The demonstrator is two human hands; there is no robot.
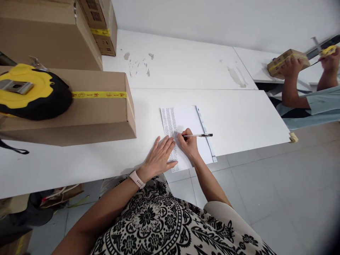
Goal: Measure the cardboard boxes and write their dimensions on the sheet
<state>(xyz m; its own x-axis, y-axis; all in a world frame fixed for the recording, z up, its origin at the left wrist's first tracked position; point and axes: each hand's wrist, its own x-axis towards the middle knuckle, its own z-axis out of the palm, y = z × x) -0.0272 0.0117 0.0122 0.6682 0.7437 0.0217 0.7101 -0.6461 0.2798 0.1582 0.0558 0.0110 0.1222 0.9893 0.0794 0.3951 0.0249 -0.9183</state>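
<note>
A sheet of white paper (186, 117) lies at the table's front edge, partly past it. Columns of small handwriting run down its left part. My right hand (189, 143) grips a pen (199, 135), its tip end hidden by the fingers near the written column. Flat on the lower left of the sheet rests my left hand (162, 152), fingers stretched out. To the left, a large yellow and black tape measure (32, 90) sits on a cardboard box (103, 113), its yellow tape (101, 95) drawn along the top to the box's right edge.
More cardboard boxes (47, 39) stand at the back left. On the white table (239, 117) are worn patches. At far right another person's hands hold a small box (288, 62) and a second tape measure (328, 50). Bags and boxes lie under the table on the left.
</note>
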